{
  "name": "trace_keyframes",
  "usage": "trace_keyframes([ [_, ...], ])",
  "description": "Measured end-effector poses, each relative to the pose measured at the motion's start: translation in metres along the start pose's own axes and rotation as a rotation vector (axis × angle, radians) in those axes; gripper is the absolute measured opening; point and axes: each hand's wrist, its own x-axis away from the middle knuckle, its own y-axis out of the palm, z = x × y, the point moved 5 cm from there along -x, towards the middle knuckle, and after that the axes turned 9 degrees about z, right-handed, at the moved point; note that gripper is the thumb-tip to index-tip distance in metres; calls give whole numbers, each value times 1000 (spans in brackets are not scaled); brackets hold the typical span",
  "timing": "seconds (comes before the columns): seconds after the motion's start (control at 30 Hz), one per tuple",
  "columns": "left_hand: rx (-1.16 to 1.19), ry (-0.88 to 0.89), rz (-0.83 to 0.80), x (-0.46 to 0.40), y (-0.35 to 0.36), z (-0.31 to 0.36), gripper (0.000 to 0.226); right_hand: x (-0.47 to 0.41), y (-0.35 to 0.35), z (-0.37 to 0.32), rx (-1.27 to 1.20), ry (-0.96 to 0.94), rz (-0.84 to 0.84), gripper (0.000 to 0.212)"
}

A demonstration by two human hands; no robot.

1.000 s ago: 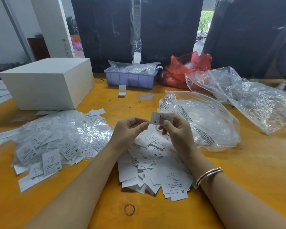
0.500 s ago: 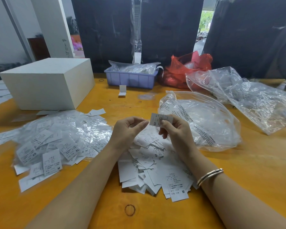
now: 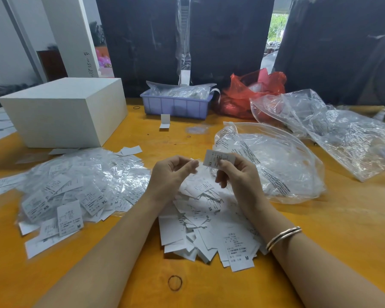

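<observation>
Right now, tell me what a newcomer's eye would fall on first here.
First, the small white paper size label marked XS, pinched in the right hand above mid-table. Beneath it lies a loose pile of white paper labels, with a glinting heap of plastic-bagged labels to its left on the orange wooden table. The crumpled red plastic bag at the back stands out too.

Only slight changes are seen. The tag [image 3: 219, 158] pinched by the right hand [image 3: 240, 181] has been drawn a little toward the clear bag [image 3: 282, 165]. A narrow gap has been opened between the tag's edge farthest from the bag and the fingertips of the left hand [image 3: 171, 174], which nearly touched that edge before.
</observation>
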Motion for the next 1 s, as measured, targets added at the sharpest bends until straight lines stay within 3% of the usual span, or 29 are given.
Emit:
trace_keyframes([
  [0.17,17,12,-7,1,1,4,15,0,-5,-4,-150,38,57,17],
  [0.37,31,8,-24,2,2,4,17,3,1,-5,-61,7,-21,19],
  [0.6,40,4,-33,2,1,4,18,0,-5,-3,-109,57,41,19],
  [0.8,24,20,-24,2,1,3,16,3,4,9,-94,199,-129,11],
  [1.0,34,32,-27,-1,0,0,20,3,3,11,-25,236,-160,13],
])
